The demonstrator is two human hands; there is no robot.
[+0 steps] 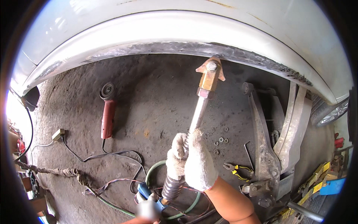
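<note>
Your right hand (pixel 201 162) grips the tool (pixel 198 112), left hand (pixel 148 210) blurred, hold unclear; best square copper tip (pixel 213 67) to far sill (pixel 175 47).

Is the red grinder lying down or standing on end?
Lying down: the red grinder's body stretches lengthwise along the floor, with its round head visible from above.

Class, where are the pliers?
In the head view's lower right, the pliers lie between the gloved right hand and the metal frame, beside a bent rod.
</note>
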